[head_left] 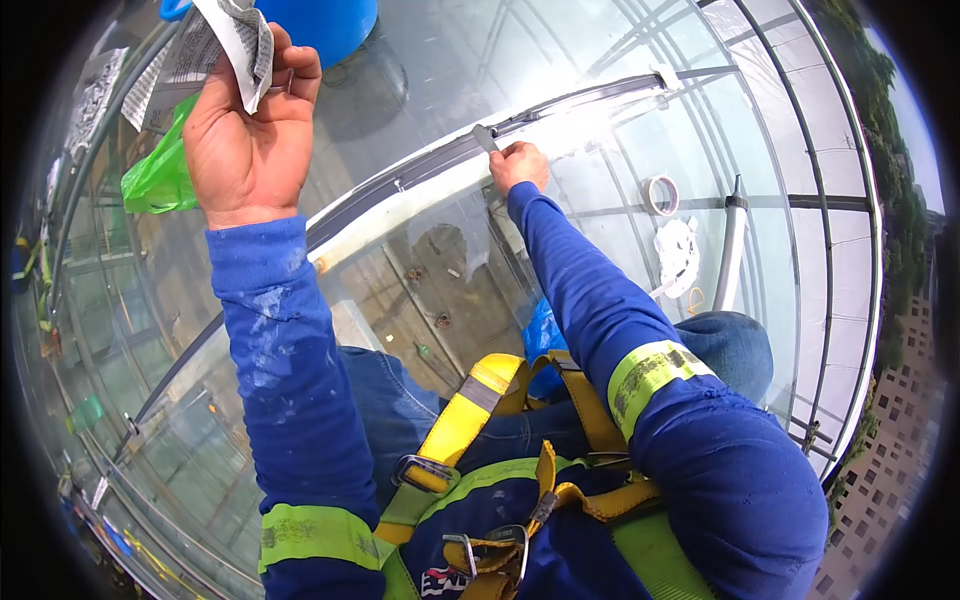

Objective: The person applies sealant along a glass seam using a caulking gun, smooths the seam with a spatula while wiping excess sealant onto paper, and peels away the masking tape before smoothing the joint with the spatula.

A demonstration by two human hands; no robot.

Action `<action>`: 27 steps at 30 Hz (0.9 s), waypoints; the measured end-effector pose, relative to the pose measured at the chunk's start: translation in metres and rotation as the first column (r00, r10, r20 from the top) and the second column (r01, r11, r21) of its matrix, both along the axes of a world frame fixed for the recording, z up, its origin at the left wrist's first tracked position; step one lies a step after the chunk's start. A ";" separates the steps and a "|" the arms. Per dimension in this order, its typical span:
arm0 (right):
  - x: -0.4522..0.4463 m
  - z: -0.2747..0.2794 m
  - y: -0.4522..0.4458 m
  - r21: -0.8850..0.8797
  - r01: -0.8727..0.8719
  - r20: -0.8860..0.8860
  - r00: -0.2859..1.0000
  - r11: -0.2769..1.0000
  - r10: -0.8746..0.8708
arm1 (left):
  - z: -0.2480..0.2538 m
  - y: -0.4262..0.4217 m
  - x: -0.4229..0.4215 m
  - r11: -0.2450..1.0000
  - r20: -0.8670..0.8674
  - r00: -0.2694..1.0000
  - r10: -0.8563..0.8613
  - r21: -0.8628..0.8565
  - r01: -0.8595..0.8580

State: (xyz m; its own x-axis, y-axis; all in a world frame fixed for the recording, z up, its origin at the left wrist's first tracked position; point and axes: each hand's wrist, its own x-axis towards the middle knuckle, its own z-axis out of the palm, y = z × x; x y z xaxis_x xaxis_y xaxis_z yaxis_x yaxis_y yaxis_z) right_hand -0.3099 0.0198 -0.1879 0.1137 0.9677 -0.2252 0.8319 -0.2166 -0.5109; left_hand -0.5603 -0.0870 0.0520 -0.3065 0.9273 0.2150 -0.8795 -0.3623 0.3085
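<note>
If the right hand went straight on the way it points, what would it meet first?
Leading with its blade, the right hand would probably meet the dark seam first; depth and contact are unclear.

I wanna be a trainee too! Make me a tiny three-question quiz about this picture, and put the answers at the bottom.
1. Pick one. Which holds the printed paper?
A) only the right hand
B) only the left hand
C) both hands

2. True or false? The green bag is closer to the right hand than to the left hand.

3. Fill in: in the picture, the roll of tape lies to the ____ of the pale tube.

Key:
1. B
2. False; it is beside the left hand.
3. left
</note>
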 end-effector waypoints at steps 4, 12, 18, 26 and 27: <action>0.018 0.005 0.021 0.015 0.026 0.017 0.999 1.000 -0.027 | -0.004 0.007 0.008 1.000 0.002 1.000 0.014 -0.024 -0.014; 0.064 0.009 0.069 -0.019 0.130 0.029 0.991 0.991 -0.129 | -0.014 0.024 0.015 0.997 -0.029 0.999 0.016 -0.080 -0.018; 0.100 0.006 0.110 0.000 0.177 0.059 0.982 0.984 -0.177 | -0.015 0.030 0.021 0.991 -0.070 0.997 0.029 -0.127 -0.038; 0.146 0.005 0.157 0.053 0.222 0.112 0.967 0.974 -0.227 | -0.015 0.027 0.019 0.986 -0.115 0.991 0.067 -0.146 -0.084; 0.151 0.004 0.162 0.071 0.222 0.145 0.962 0.972 -0.230 | -0.015 0.026 0.020 0.986 -0.116 0.991 0.063 -0.143 -0.080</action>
State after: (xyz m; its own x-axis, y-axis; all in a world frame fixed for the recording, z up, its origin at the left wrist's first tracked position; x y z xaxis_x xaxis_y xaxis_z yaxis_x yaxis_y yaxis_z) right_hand -0.1587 0.1822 -0.1839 0.3596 0.9230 -0.1367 0.8329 -0.3836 -0.3990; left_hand -0.5405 -0.0608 0.0370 -0.3550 0.9279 0.1139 -0.8103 -0.3662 0.4574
